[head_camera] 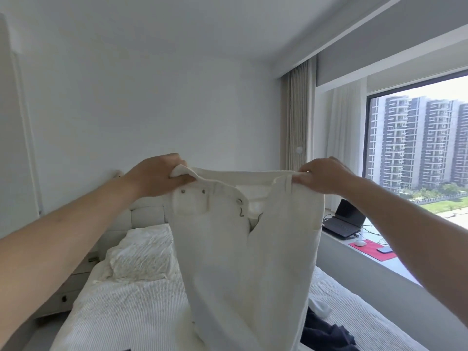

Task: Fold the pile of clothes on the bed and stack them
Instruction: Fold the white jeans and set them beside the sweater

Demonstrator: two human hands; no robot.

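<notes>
Two hands of mine are up in front of me, holding a pair of white trousers point(243, 244) by the waistband. My left hand point(157, 174) grips the left corner of the band, fingers curled round a bunched fold of cloth; my right hand point(325, 174) pinches the right corner beside a belt loop. The band is stretched between them, the fly hangs open with its button showing, and the legs drop straight down toward the bed point(121, 307).

The hanging trousers block the middle of my view, hiding most of the bed behind them. To their left I see the striped white bedcover and a crumpled white pillow point(143, 252) against the padded headboard point(147, 214). A pale bedside cabinet point(65, 292) stands beside the bed on that side. Low on the right, just past the trouser legs, a dark garment point(326, 333) lies rumpled on the cover, with a bit of white cloth point(320, 309) next to it.

Further right, along the window ledge point(379, 271), an open laptop point(344, 222) sits near a red mat point(371, 249) that carries a white mouse point(359, 242) and a phone point(384, 249). Beige curtains point(297, 115) hang at the window's point(417, 143) left edge, and tall apartment blocks show through the glass.
</notes>
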